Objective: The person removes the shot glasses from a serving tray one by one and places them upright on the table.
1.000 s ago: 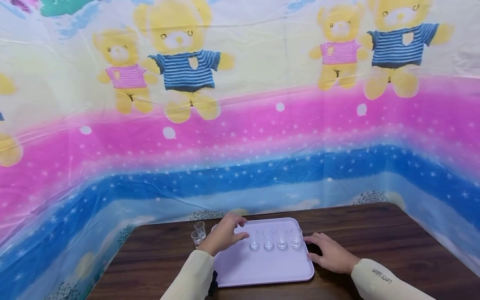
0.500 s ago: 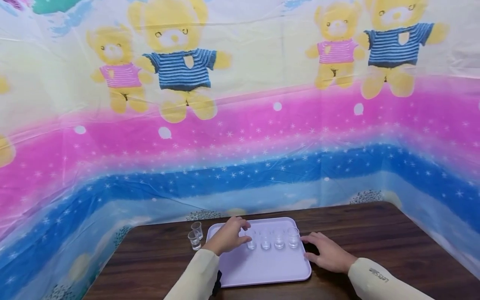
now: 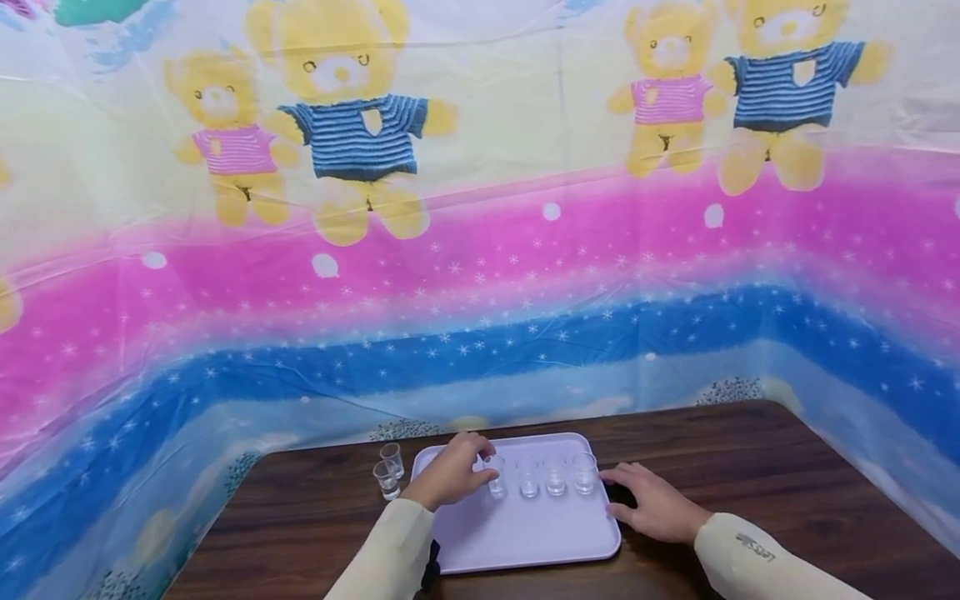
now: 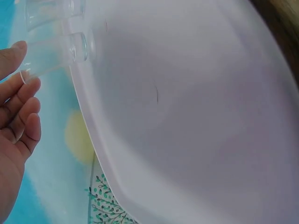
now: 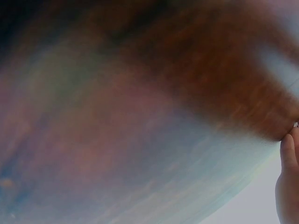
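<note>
In the head view my left hand (image 3: 453,471) reaches over a pale lilac tray (image 3: 525,533). Its thumb and fingertips pinch the rim of a clear shot glass (image 3: 497,485), the leftmost of a row on the tray. The left wrist view shows that glass (image 4: 51,53) between thumb and index finger, its base at or just above the tray; which, I cannot tell. To its right stand three similar shot glasses (image 3: 555,479), upright. My right hand (image 3: 660,504) lies by the tray's right edge, fingers loosely bent, fingertips at or near the rim, holding nothing.
Two more shot glasses (image 3: 389,475) stand on the dark wooden table (image 3: 300,525), left of the tray. Behind the table hangs a cloth (image 3: 480,317) printed with bears. The right wrist view is mostly blurred.
My left hand has closed its fingertips on the leftmost glass of the row, which has shifted slightly left, away from its neighbour. The right hand keeps its place by the tray.
</note>
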`<state>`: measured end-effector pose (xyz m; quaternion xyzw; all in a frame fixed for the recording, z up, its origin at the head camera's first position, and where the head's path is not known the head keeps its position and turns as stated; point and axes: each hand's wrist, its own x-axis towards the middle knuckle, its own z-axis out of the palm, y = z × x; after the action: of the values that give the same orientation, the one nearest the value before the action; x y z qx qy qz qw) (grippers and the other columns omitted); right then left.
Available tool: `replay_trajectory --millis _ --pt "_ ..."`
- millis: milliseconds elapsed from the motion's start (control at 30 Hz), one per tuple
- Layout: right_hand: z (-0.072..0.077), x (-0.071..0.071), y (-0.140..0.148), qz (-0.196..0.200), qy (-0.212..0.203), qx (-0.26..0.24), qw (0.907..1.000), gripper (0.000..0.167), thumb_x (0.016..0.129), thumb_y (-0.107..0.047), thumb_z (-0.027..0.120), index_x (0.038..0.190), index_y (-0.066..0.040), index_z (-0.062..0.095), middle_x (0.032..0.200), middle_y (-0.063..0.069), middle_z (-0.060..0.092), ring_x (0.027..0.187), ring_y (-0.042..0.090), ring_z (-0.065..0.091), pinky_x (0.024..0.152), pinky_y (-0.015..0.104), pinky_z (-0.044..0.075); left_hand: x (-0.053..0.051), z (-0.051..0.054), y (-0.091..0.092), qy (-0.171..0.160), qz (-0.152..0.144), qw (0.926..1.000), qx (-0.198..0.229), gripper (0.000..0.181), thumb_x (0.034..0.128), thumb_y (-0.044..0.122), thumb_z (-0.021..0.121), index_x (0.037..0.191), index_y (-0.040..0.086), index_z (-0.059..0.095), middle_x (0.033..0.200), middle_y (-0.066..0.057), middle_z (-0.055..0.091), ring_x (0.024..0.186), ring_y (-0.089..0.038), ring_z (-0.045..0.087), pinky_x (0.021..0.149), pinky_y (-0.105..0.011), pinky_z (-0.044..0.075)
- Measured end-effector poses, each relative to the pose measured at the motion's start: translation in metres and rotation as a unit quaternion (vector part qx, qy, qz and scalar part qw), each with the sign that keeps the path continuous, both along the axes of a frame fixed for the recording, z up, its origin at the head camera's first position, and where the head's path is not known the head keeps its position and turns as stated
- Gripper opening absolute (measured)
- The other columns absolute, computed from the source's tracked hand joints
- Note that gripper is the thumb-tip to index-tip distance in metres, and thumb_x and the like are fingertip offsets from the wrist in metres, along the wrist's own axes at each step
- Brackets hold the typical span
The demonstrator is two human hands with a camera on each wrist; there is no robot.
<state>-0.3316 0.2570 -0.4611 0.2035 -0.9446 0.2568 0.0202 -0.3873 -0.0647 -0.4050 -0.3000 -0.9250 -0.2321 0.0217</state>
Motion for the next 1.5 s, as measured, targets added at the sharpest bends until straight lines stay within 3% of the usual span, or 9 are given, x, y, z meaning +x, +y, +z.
replay_trajectory --millis 400,600,800,1067,1300,1500 --pt "-0.004 0.0 0.002 -0.007 -0.014 0.002 0.9999 0.049 0.089 -0.035 0.064 0.13 -0.009 0.055 0.116 0.001 0.055 0.113 0.028 0.05 0.091 0.052 0.04 0.002 -0.001 -0.015 0.014 -0.009 0.9999 0.001 0.025 0.0857 0.021 0.072 0.104 0.005 0.065 0.095 -0.001 0.057 0.092 -0.02 0.055 0.076 -0.032 0.048" --pt "-0.004 0.002 0.003 -0.004 -0.011 0.0 0.9999 0.049 0.09 -0.034 0.064 0.13 -0.007 0.055 0.116 0.002 0.055 0.112 0.028 0.05 0.091 0.052 0.04 0.006 -0.001 -0.027 0.038 -0.018 0.999 0.015 0.023 0.0854 0.021 0.072 0.101 0.006 0.065 0.093 -0.001 0.058 0.089 -0.019 0.054 0.074 -0.032 0.047" --pt "0.0 0.004 0.0 -0.003 -0.014 0.0 0.9999 0.048 0.09 -0.031 0.065 0.13 -0.008 0.054 0.116 0.002 0.055 0.113 0.028 0.05 0.092 0.052 0.039 0.01 0.008 -0.048 0.053 0.0 0.998 0.035 0.022 0.0857 0.019 0.071 0.102 0.006 0.066 0.091 -0.001 0.057 0.085 -0.019 0.053 0.07 -0.032 0.046" --pt "0.003 0.005 -0.002 -0.002 -0.011 -0.003 0.9999 0.048 0.089 -0.031 0.065 0.13 -0.008 0.055 0.115 0.002 0.055 0.112 0.029 0.05 0.092 0.053 0.039 0.013 0.018 -0.076 0.07 0.027 0.9967 0.031 0.018 0.0842 0.017 0.073 0.096 0.006 0.066 0.084 -0.002 0.056 0.078 -0.019 0.051 0.065 -0.032 0.043" --pt "0.001 0.004 -0.003 -0.003 -0.006 -0.003 1.0 0.046 0.089 -0.031 0.065 0.128 -0.007 0.057 0.116 0.003 0.056 0.112 0.029 0.05 0.091 0.052 0.04 0.024 0.015 -0.105 0.098 0.05 0.9916 0.068 0.018 0.0805 0.012 0.075 0.095 0.005 0.067 0.079 0.003 0.055 0.072 -0.017 0.051 0.061 -0.03 0.044" --pt "0.002 0.004 -0.003 -0.017 -0.017 -0.005 0.9997 0.047 0.089 -0.031 0.066 0.128 -0.008 0.058 0.119 0.005 0.055 0.113 0.029 0.049 0.092 0.052 0.039 0.032 0.013 -0.131 0.077 0.088 0.9901 0.077 0.021 0.0795 0.012 0.076 0.096 0.003 0.068 0.081 0.001 0.057 0.074 -0.015 0.05 0.063 -0.03 0.044"
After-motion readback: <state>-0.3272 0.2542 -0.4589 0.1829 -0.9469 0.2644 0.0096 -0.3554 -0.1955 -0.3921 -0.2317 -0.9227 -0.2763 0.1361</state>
